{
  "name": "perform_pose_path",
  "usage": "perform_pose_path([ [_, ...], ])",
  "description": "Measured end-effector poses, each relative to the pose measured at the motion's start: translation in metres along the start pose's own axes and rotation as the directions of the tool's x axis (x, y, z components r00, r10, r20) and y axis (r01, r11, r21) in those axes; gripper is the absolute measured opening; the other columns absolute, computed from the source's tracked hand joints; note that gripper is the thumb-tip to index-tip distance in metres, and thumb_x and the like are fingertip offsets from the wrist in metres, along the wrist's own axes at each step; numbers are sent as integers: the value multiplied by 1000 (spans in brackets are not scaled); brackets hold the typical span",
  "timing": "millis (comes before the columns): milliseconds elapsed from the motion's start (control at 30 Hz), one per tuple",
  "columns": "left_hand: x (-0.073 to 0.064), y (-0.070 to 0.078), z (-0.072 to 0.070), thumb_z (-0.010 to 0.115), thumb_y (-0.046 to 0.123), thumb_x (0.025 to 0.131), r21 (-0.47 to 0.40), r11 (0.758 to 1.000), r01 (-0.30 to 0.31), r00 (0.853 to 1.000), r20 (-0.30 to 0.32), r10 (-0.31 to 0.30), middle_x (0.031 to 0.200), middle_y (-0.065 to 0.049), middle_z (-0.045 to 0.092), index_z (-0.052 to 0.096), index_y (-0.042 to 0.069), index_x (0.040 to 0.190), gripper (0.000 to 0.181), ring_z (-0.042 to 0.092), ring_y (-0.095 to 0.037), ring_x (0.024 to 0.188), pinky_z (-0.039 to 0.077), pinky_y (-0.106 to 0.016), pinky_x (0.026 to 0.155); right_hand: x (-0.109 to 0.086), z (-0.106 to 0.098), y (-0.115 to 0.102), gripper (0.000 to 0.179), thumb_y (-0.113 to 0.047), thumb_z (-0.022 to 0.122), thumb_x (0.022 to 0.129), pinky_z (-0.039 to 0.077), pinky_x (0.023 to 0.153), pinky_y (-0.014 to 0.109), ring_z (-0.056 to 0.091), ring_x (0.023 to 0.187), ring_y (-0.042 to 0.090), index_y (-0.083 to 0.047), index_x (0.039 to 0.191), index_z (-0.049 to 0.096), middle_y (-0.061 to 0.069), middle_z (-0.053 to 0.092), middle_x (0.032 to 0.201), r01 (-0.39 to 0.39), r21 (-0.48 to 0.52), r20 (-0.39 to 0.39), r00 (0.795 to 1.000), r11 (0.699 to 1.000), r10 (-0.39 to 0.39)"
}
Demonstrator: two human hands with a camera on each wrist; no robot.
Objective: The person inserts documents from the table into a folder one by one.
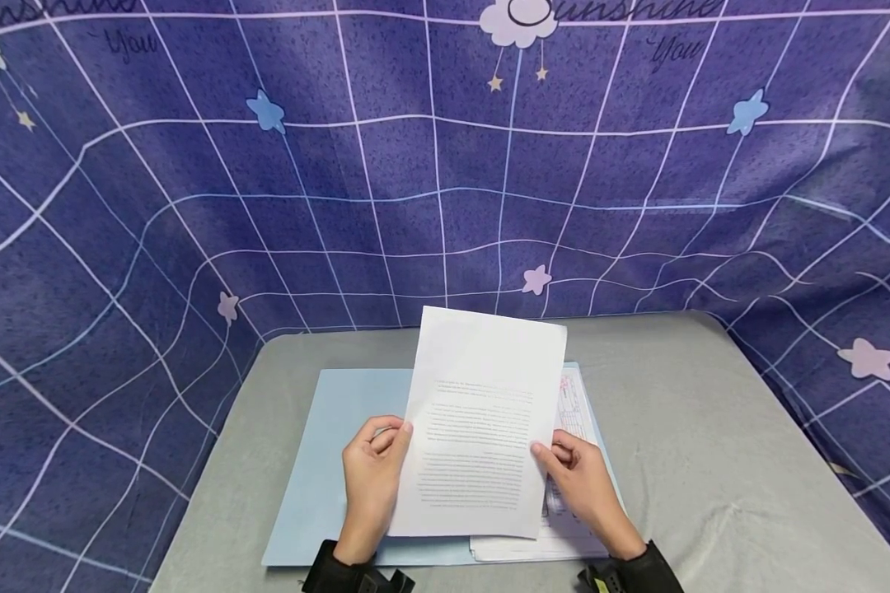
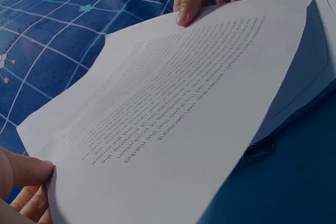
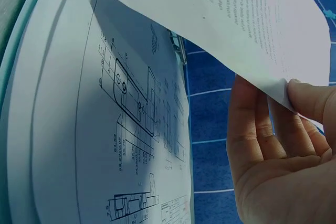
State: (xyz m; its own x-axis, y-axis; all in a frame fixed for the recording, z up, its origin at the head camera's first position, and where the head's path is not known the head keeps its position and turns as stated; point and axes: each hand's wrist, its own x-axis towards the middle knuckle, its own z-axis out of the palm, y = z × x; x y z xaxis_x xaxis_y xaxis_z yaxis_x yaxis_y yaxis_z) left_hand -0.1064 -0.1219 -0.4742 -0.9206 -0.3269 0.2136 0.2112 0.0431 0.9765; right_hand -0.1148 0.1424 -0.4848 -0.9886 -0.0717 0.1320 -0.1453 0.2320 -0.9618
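A white sheet of printed paper [image 1: 482,428] is held up by both hands, tilted above a light blue folder [image 1: 363,391]. On its left edge, the left hand [image 1: 374,478] pinches the paper between thumb and curled fingers. Opposite, the right hand [image 1: 582,482] pinches the right edge the same way, thumb on the printed face. Under the raised sheet, a stack of papers [image 1: 574,543] lies on the folder's right half, partly hidden. In the right wrist view, its top page carries a technical drawing [image 3: 134,98] with dimension lines.
The folder lies on a table with a grey cloth [image 1: 712,461]. A dark blue curtain [image 1: 445,165] with grid lines, stars and clouds surrounds the back and sides. In the right wrist view, a metal clip [image 3: 179,48] shows near the stack, partly covered by the sheet.
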Motion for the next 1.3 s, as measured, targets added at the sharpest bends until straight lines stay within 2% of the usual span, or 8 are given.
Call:
perform_pose_path([
  [200,0,-1,-1,67,26,85,21,1000,6,1000,0,-6,83,-8,69,60,7,96,23,64,-28,65,52,-34,49,6,1,27,14,-20,63,89,46,50,27,60,60,24,-8,95,65,3,68,73,-24,28,-12,1000,999,24],
  [333,1,-3,-2,68,28,84,98,995,-16,1000,19,14,82,-4,69,61,11,95,21,64,-23,65,52,-32,51,9,-1,38,17,-28,64,87,43,46,24,54,53,21,-11,89,64,0,65,67,1,3,-42,999,1000,-1],
  [467,0,-6,-4,67,27,85,231,969,-89,994,87,71,80,3,69,62,15,92,15,64,-15,65,52,-31,52,10,-8,41,19,-33,63,87,38,44,23,51,51,18,-14,88,64,-1,63,66,37,-33,-78,996,999,-40],
  [633,-4,-6,-6,66,21,86,352,917,-185,969,223,110,79,8,67,62,18,91,7,63,-10,68,53,-28,55,13,-22,41,23,-36,62,87,44,52,23,58,62,15,-14,94,66,-3,66,75,36,-104,-148,988,994,-51],
  [800,-11,-7,-9,67,23,85,498,816,-293,931,341,126,89,12,65,62,26,95,12,61,-2,79,52,-23,62,13,-39,48,25,-36,62,87,46,57,22,60,66,15,-13,97,65,-3,67,79,23,-159,-205,977,987,-55],
  [1067,-29,-34,-20,75,31,77,653,576,-492,862,460,215,117,-5,60,62,22,104,31,53,-20,110,49,-42,82,11,-59,62,29,-32,64,87,48,54,21,62,67,16,-7,103,64,7,68,84,-51,-157,-270,963,986,6],
  [1200,-37,-46,-22,75,39,74,688,492,-533,832,533,156,132,-18,48,61,19,115,49,42,-37,120,40,-54,91,8,-69,68,31,-32,64,87,47,53,20,62,66,16,-6,104,64,8,68,86,-91,-188,-307,951,978,30],
  [1300,-41,-50,-24,73,47,74,705,451,-548,807,588,61,140,-22,38,56,21,126,61,31,-46,125,30,-63,96,6,-75,74,31,-32,64,87,47,50,21,62,64,16,-6,104,63,8,68,85,-119,-222,-331,943,968,40],
])
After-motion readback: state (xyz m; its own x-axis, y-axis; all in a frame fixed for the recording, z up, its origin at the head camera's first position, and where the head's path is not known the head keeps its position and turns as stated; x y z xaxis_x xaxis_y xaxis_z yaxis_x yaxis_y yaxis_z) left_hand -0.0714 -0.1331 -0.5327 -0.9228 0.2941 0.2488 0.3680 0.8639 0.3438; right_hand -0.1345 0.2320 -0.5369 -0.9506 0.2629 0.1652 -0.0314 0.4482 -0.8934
